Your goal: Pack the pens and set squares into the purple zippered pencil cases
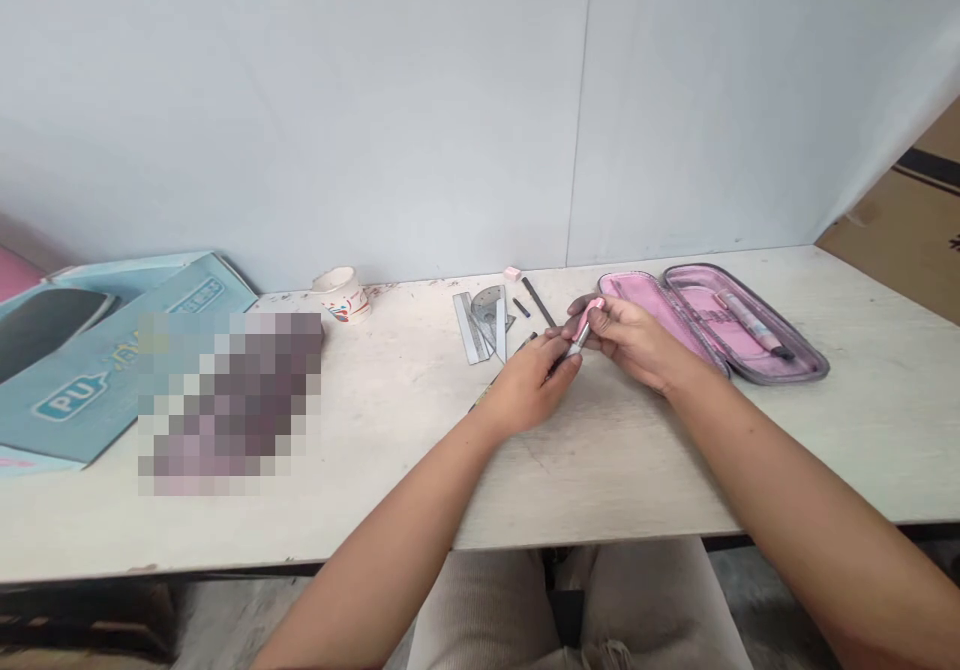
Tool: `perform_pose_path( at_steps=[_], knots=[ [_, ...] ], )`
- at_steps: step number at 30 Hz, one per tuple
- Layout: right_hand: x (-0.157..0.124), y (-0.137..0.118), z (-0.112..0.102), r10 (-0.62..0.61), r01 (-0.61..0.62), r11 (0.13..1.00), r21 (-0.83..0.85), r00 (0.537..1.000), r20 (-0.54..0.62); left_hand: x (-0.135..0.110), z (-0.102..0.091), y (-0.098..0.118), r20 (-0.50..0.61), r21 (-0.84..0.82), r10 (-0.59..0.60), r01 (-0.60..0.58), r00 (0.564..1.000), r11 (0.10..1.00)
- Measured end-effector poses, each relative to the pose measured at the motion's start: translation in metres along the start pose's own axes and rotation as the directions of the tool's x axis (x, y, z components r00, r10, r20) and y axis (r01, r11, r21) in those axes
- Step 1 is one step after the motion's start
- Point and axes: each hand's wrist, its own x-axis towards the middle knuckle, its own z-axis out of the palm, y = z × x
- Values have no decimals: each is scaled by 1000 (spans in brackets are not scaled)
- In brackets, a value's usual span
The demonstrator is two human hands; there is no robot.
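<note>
Both my hands meet over the middle of the white table [390, 470]. My right hand [634, 342] is closed round a pink pen [587, 318] with a silver lower part. My left hand [529, 387] pinches the pen's lower end between thumb and fingers. Just to the right lies an open pink pencil case [679, 325] with another pen [752, 326] in its far half. Left of the hands lie a clear ruler [471, 329], a protractor and set square [491, 315], a small dark piece [520, 307], a dark pencil [538, 301] and a small pink eraser [511, 273].
A white paper cup [342, 293] stands near the back wall. A light blue cardboard box [97, 350] lies at the left, partly behind a blurred patch. Brown cardboard [911, 230] sits beyond the table's right end. My knees [570, 600] show under the front edge.
</note>
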Motion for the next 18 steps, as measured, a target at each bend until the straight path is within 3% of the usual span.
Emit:
perform_pose_path(
  at_steps=[3,5,7,10,15,18],
  knots=[
    [1,0,6,6,-6,1000,-1,998,57,0,-5,4,110,-238,-101,125,989,963],
    [3,0,13,-107,97,987,-125,992,-74,5,-7,4,50,-294,-160,167,986,941],
    [5,-3,19,-264,183,929,-320,936,-231,14,-7,4,-64,-285,-185,159,981,945],
    [1,-13,18,-395,232,857,-459,869,-298,35,-2,12,-143,-272,-186,142,972,952],
    [-21,-33,-21,-464,244,804,-543,827,-316,81,35,46,-134,-446,-134,61,982,893],
    [-34,-36,-60,-569,203,710,-675,730,-379,110,70,67,-104,-565,-119,40,987,824]
  ],
)
